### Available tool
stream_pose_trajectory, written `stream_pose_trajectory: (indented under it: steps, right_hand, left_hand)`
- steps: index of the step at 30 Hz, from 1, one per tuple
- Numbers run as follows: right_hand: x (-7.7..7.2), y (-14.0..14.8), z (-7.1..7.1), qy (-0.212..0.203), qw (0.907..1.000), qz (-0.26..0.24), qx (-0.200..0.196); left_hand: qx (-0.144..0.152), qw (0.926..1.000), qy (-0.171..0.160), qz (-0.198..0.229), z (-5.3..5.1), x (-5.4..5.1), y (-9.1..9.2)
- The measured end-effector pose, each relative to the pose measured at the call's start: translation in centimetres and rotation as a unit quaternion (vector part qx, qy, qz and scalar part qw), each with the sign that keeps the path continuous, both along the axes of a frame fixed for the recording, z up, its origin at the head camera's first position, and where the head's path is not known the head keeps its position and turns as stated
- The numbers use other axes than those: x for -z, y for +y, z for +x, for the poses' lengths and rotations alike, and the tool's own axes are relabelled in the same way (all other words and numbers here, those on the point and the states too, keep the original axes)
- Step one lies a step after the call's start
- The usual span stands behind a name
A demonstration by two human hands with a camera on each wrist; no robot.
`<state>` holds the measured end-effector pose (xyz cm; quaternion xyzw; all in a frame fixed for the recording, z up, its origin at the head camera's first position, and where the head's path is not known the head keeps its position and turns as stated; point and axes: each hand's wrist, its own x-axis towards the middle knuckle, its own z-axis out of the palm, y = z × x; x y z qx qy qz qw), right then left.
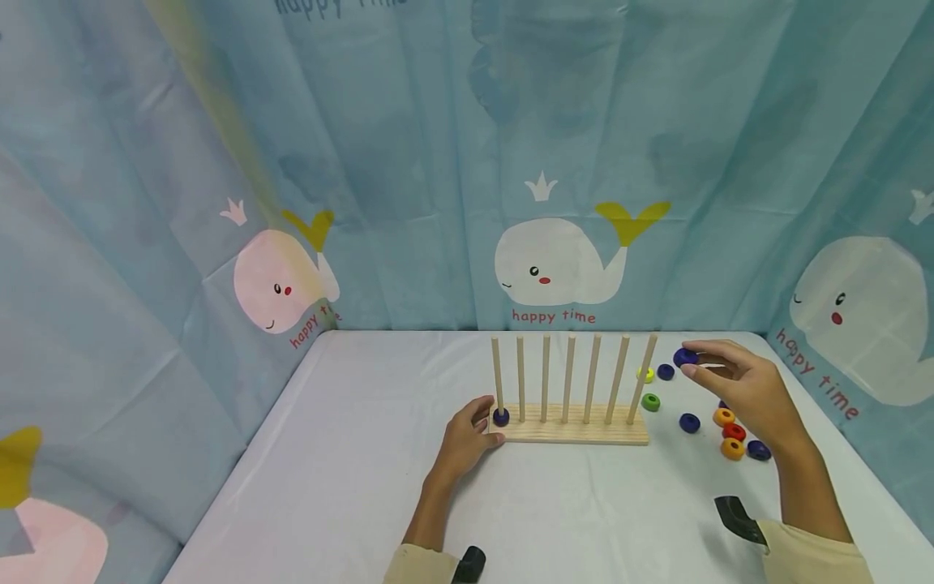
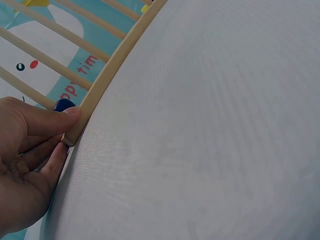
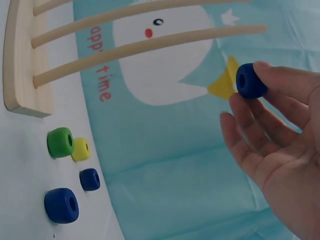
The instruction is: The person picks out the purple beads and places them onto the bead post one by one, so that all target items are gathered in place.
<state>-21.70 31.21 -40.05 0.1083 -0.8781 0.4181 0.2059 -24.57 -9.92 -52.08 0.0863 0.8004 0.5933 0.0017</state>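
A wooden peg rack (image 1: 576,434) with several upright pegs stands on the table. One dark blue bead (image 1: 500,417) sits at the bottom of its leftmost peg. My left hand (image 1: 464,438) grips the left end of the rack's base, thumb on one side and fingers on the other, as the left wrist view (image 2: 30,150) shows. Raised beyond the rack's right end, my right hand (image 1: 751,389) pinches another blue bead (image 3: 251,81) between thumb and fingertips. The bead's hole faces the pegs in the right wrist view, and it is apart from them.
Loose beads lie on the white table (image 1: 350,470) right of the rack: a green bead (image 1: 651,402), a yellow bead (image 3: 81,149), a red bead (image 1: 734,432), an orange bead (image 1: 733,449) and several blue ones. A whale-print curtain (image 1: 423,268) hangs behind.
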Motion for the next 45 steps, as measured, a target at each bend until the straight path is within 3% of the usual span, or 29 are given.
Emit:
stream_pose_trajectory:
  steps: [20, 30, 40, 45]
  right_hand:
    - [-1.5, -1.7, 0.3, 0.055, 0.9982, -0.019, 0.011]
    - [-3.1, -3.3, -0.3, 0.082, 0.9964, -0.023, 0.006]
    - [-4.8, -5.5, -0.5, 0.12, 0.9906, -0.034, -0.057]
    - [-5.4, -6.7, -0.7, 0.119, 0.9884, -0.04, -0.086]
  left_hand:
    - [-0.006, 0.9999, -0.006, 0.01, 0.2, 0.1, 0.3]
    - [-0.014, 0.9999, -0.006, 0.001, 0.3, -0.1, 0.3]
    - [-0.009, 0.9999, 0.001, 0.006, 0.2, 0.0, 0.2]
    - [-0.007, 0.9999, 0.0, 0.01, 0.3, 0.0, 0.1]
